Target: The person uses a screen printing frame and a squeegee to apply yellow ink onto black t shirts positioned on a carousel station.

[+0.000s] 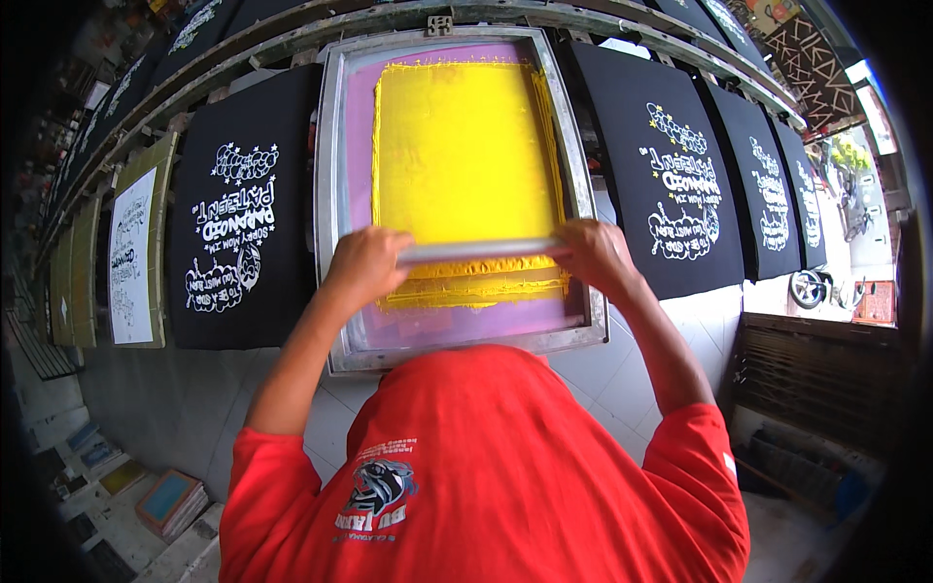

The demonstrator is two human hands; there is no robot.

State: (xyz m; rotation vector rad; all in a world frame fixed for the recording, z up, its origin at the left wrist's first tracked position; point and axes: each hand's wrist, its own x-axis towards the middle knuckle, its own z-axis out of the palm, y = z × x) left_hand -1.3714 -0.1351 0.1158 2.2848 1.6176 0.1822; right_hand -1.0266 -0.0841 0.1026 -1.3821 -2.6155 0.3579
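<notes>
Squeegee [476, 254] lies crosswise inside the metal frame [328, 194], closer to the near edge than to the far edge and roughly parallel to the near one. Left hand [369, 257] grips its left end, fingers bunched together and curled over; right hand [595, 251] clasps the right end likewise, close by the frame's right edge. Thumbs: cannot tell. Yellow ink [457, 146] coats the screen beyond the bar; a thick ridge sits just on its near side, with a ragged band between that and the near edge. Pale purple screen border [362, 146] shows along the left edge.

Judgement on method: the stroke calls for equal weight from both hands, one constant tilt and a steady speed. The bar should run square to the side edges and stop short of the near edge. Risks: uneven pressure streaks the coat; the right knuckles may catch the frame. Blade angle: cannot tell.
</notes>
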